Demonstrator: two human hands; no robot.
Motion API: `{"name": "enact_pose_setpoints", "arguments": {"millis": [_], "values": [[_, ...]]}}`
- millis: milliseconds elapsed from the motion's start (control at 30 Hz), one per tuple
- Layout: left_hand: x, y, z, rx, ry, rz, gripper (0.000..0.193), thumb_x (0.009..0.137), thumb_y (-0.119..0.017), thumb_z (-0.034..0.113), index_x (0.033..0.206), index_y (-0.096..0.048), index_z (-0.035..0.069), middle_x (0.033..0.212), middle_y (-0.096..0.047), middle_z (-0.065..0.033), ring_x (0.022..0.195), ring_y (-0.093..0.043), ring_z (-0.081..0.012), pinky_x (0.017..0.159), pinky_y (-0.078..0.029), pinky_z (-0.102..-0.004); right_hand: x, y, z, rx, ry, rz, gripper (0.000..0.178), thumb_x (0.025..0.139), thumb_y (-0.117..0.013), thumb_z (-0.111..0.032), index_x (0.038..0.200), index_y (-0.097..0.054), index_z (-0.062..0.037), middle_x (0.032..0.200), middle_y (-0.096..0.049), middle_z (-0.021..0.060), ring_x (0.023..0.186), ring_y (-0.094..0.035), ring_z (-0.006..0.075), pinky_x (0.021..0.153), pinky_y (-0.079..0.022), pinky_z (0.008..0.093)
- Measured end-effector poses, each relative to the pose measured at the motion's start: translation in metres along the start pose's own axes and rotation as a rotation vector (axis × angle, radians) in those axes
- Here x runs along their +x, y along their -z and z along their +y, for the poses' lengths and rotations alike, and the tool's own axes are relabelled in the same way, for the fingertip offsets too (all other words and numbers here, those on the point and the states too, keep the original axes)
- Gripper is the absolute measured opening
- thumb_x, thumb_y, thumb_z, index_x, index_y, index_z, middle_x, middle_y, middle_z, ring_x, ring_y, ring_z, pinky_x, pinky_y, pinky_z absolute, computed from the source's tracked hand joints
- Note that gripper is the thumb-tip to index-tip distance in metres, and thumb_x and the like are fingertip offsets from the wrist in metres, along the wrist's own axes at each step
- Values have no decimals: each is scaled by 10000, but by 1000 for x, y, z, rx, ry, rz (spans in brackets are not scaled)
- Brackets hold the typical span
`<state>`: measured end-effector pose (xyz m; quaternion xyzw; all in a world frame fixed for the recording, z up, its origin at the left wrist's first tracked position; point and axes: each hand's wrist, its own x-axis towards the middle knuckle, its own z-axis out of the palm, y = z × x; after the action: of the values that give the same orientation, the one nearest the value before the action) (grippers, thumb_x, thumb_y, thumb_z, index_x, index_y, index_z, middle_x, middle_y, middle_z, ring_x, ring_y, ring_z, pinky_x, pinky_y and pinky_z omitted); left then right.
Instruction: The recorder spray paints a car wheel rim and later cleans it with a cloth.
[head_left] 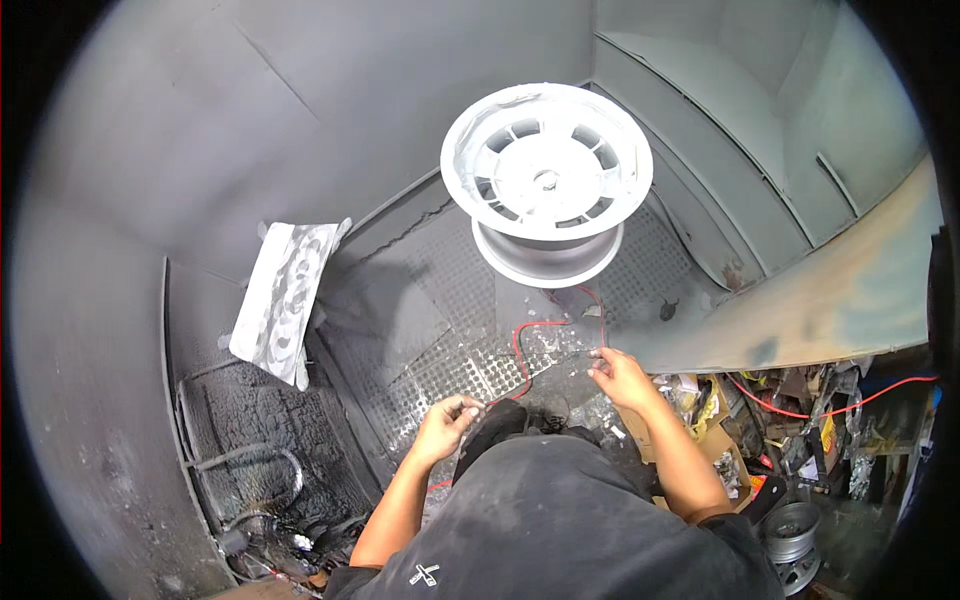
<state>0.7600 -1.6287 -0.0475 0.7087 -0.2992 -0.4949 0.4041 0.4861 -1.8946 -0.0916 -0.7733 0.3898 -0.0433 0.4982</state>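
Note:
In front of me a freshly white-coated wheel rim (560, 210) is held up off the floor, its spoked face upward; what supports it is hidden. My left hand (446, 427) is low in front of my body with thumb and fingers pinched together. My right hand (620, 380) is a little farther out to the right, fingertips also pinched. A thin dark line shows near the right fingertips, but I cannot make out what either hand holds. A red hose (519, 345) runs along the floor below and passes behind my left hand.
Grey booth walls (300, 110) enclose the floor plates (420, 310). A paint-smeared white panel (285, 290) stands at left, above a dark coated filter pad (270, 420). At right are a curved panel (830, 290), cluttered boxes (715, 440) and smaller wheel rims (790, 530).

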Motion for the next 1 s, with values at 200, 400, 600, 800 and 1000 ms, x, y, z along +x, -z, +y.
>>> {"name": "enact_pose_setpoints", "arguments": {"millis": [200, 400, 600, 800, 1000], "values": [[78, 22, 64, 276, -302, 181, 134, 902, -761, 41, 1032, -746, 12, 831, -652, -59, 783, -641, -141, 732, -522, -307, 16, 21, -45, 214, 89, 225, 299, 920, -725, -82, 1209, -695, -13, 993, -694, 118, 815, -677, 211, 753, -555, 334], [165, 51, 163, 325, -751, 232, 156, 818, -837, 69, 948, -759, 37, 877, -704, -68, 786, -653, -190, 733, -514, -333, 90, 138, -198, -58, 468, 525, 190, 874, -728, -24, 1063, -743, -9, 878, -646, 70, 726, -582, 151, 657, -475, 290], [233, 84, 229, 498, -1199, 113, 271, 722, -891, 130, 957, -764, 88, 873, -687, -33, 789, -648, -249, 731, -505, -367, 291, 179, -250, -603, 484, 551, 228, 893, -747, -136, 1111, -735, -68, 1039, -670, 122, 986, -679, 361, 829, -540, 457], [255, 104, 225, 434, -1240, -24, 263, 710, -898, 169, 938, -776, 120, 869, -672, 15, 750, -632, -197, 680, -480, -344, 389, 175, -269, -676, 420, 508, 222, 875, -750, -138, 1091, -747, -83, 1113, -654, 119, 1070, -672, 360, 906, -555, 500], [256, 111, 222, 448, -1228, -60, 248, 714, -897, 187, 931, -779, 157, 886, -680, 55, 764, -634, -169, 669, -453, -329, 409, 171, -264, -850, 414, 422, 160, 904, -730, -162, 1037, -718, -74, 1083, -642, 88, 1052, -665, 334, 888, -550, 477]]}}
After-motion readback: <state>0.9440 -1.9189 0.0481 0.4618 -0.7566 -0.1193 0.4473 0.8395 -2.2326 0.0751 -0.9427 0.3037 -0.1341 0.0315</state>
